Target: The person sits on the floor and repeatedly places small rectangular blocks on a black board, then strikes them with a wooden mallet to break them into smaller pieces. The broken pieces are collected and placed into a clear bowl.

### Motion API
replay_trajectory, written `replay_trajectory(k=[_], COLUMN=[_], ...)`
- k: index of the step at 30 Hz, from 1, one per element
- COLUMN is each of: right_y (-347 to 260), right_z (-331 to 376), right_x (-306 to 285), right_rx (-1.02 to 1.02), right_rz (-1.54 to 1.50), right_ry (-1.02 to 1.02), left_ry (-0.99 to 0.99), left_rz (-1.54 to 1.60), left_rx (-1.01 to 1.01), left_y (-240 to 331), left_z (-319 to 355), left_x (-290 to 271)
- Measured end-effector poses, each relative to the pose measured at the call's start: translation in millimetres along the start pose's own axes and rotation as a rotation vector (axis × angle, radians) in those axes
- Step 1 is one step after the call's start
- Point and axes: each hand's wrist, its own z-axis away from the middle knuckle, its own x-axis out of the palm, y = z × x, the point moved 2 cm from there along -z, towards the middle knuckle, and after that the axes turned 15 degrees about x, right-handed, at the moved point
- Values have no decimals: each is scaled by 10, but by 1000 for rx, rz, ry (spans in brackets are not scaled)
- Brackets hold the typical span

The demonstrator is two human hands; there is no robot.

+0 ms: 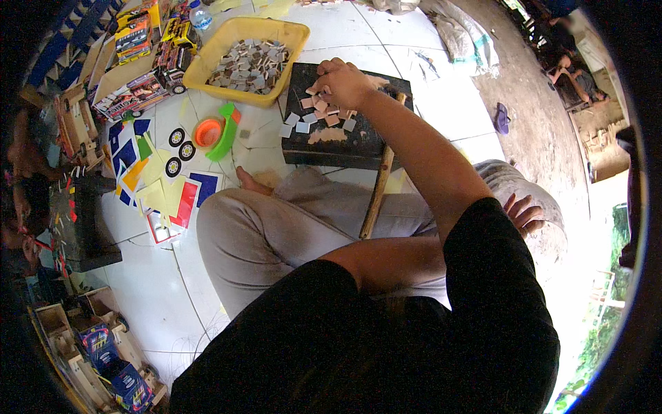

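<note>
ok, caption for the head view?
Seated person's right hand sorts small square pieces on a dark block beside a yellow tub.

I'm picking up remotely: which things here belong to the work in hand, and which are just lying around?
In use:
right hand
small square tiles
dark work block
yellow tub of tiles
wooden stick

Lying about:
coloured paper cutouts
black wheel discs
orange bowl
toy trucks
left hand, idle on knee

Small flat square pieces (318,114), grey and pinkish, lie scattered and partly heaped on the dark block (345,141).
</note>
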Motion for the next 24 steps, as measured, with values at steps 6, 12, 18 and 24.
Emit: replay_trajectory(k=[6,12,18,24], right_y=[19,83,119,-245], right_z=[37,17,87,467], right_x=[46,98,-62,-87], right_rx=[-67,-157,-50,-353], right_rz=[4,-165,-692,-184], right_ry=[28,229,170,79], left_ry=[69,11,1,-303], left_rz=[-114,21,-25,93], left_rx=[94,-33,37,-40], left_y=[-6,6,9,-21], left_z=[14,-4,-26,12], left_x=[9,-7,-77,-164])
